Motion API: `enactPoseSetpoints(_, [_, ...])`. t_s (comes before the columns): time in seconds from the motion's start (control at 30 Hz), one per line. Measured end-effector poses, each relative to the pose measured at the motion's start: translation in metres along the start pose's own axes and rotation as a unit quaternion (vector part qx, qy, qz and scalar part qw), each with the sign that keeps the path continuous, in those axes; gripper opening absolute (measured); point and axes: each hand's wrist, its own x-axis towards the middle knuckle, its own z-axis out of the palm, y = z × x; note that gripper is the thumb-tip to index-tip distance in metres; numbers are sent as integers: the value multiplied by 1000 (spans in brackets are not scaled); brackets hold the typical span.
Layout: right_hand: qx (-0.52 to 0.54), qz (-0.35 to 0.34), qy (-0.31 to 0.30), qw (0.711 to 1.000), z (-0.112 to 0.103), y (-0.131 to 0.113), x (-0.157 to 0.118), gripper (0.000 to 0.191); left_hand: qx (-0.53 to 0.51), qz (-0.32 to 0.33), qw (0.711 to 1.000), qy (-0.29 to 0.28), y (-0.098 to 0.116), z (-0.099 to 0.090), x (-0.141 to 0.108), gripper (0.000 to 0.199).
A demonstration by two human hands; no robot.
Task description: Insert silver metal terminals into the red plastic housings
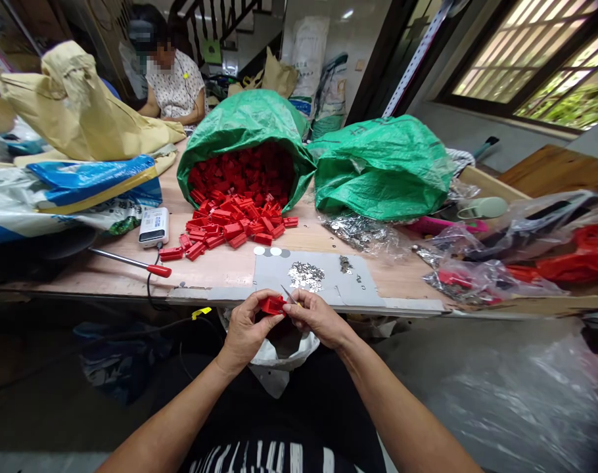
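The red plastic part [273, 305], a small glossy piece with a hollow side, is held off the table [106, 274], just beyond its near edge, in the fingers of the left hand [247, 332]. The thin pointed tool [290, 295] slants up and leftward from the right hand [319, 318], its narrow metal shaft beside the part. Small flat silvery pieces [306, 276] lie in a loose, shiny pile on the grey sheet [274, 276]; how many is unclear.
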Motion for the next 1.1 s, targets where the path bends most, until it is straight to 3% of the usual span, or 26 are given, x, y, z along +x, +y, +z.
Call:
enactPoseSetpoints(0.17, [7,-2,-20,1000,-2,1,1,41,5,-7,1000,-1,2,-1,2,32])
enactPoseSetpoints(0.57, [-32,-4,2,999,-2,-1,-2,40,-18,-29,999,-5,1,1,2,33])
enactPoseSetpoints(0.7, [-85,-55,37,994,-4,-1,-4,32,-80,-69,994,-7,2,0,5,40])
enactPoseSetpoints(0.77, [-142,-121,74,980,-4,0,-7,25,-118,-91,989,-12,2,-1,6,43])
enactPoseSetpoints(0.87, [-269,-219,102,932,-3,2,-12,14,-169,-119,978,-16,2,-1,8,46])
enactPoseSetpoints(0.97, [-364,-286,78,883,-3,2,-16,13,-217,-140,966,-28,3,-1,9,50])
enactPoseSetpoints(1.1, [-425,-336,43,840,-5,3,-16,21,-251,-155,954,-46,7,0,9,54])
